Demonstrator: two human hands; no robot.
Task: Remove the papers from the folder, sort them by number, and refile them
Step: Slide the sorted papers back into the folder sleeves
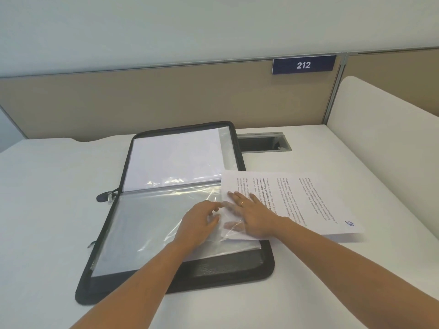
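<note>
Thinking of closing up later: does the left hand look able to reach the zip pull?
Probably yes: the zip pull lies uncovered at the left edge of the folder, with nothing between it and the left hand, which must first release the sleeve.

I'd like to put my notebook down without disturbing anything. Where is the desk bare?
Widest bare desk lies left of the open folder. A narrower strip runs between the printed sheet and the white side panel. It is crowded where the left hand pinches the plastic sleeve and the right hand presses the sheet.
</note>
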